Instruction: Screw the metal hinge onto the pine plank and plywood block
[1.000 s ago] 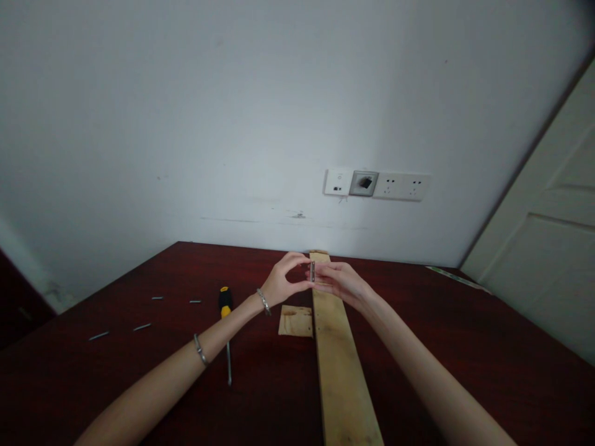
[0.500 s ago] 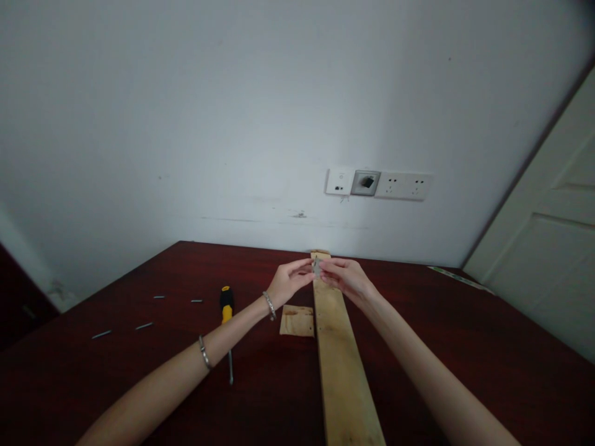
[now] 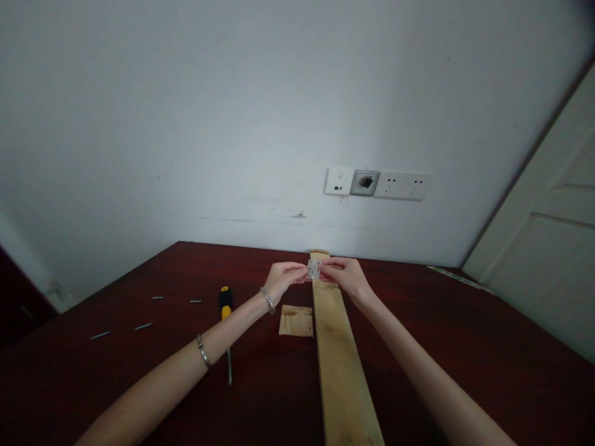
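Observation:
Between my two hands a small silvery metal hinge (image 3: 313, 269) is spread flat, its leaves dotted with holes. My left hand (image 3: 284, 280) pinches its left edge between thumb and fingers. On the opposite edge, my right hand (image 3: 344, 276) grips it the same way. Beneath the hinge runs a long wooden plank (image 3: 344, 359), reaching from the front of the table toward the wall. A small square wood piece (image 3: 296, 321) lies against the plank's left side. Left of it rests a yellow and black screwdriver (image 3: 226, 303), its shaft partly behind my left forearm.
Several screws (image 3: 143, 326) lie scattered on the left of the dark red table (image 3: 418, 347). The white wall behind carries a row of sockets (image 3: 402, 185). A thin patterned strip (image 3: 460, 279) lies at the table's back right, near a white door (image 3: 558, 229).
The hinge has turned from a tilted, partly covered position to lying open and facing me. My left hand has drawn slightly left and its fingers have closed onto the hinge's edge.

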A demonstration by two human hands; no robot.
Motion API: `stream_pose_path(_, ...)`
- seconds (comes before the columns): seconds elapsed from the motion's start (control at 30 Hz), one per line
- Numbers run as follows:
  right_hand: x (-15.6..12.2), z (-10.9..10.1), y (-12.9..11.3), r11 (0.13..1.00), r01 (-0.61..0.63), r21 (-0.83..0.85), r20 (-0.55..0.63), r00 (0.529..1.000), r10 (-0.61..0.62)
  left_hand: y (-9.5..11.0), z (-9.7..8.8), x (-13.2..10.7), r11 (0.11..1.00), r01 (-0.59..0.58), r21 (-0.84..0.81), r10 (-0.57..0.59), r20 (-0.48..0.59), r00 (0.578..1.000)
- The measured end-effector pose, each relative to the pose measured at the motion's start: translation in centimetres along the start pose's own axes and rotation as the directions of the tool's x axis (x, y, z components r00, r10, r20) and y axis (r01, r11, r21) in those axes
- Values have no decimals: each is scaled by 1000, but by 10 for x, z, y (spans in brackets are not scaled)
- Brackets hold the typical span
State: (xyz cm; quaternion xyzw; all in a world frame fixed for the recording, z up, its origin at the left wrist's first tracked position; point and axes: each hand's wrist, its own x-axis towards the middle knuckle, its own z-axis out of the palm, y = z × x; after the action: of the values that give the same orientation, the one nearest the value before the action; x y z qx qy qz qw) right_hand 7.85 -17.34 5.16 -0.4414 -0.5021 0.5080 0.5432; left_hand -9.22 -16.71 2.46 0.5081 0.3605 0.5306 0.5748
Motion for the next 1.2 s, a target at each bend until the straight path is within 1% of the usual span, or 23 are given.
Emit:
stream_pose_path(0.17,-3,1,-2,999,16,-48,28,999,-15,0,-2,0,997,46,59,-47,20,999)
stream_pose_path(0.27,-4,1,-4,997,31,-66,41,999,-28,2,-4,-1,996,51,76,-54,36,998)
stream_pose_path(0.43,-5,0,-5,997,47,-67,50,998,-44,9,-8,-3,997,57,50,-62,113,992)
stream_pose_path(0.6,-8,2,-8,997,51,-66,57,997,-47,12,-9,-5,995,80,54,-88,164,983)
stream_pose_path(0.67,-9,4,-9,994,66,-82,60,996,-61,11,-9,-5,995,79,60,-88,163,983)
stream_pose_path(0.73,-10,5,-9,990,89,-106,68,994,-82,9,-7,-5,994,77,72,-86,136,987)
stream_pose_path(0.83,-11,6,-8,986,118,-117,101,989,-106,10,-4,-7,992,47,119,-57,89,994)
stream_pose_path(1.0,-11,6,-8,990,121,-76,108,988,-113,16,3,-11,977,-65,202,55,58,997)
stream_pose_path(1.1,-10,5,-9,991,109,-74,123,987,-100,17,5,-12,959,-127,254,115,63,991)
stream_pose_path(1.2,-9,3,-9,990,108,-88,160,983,-93,17,6,-13,945,-167,281,147,88,985)
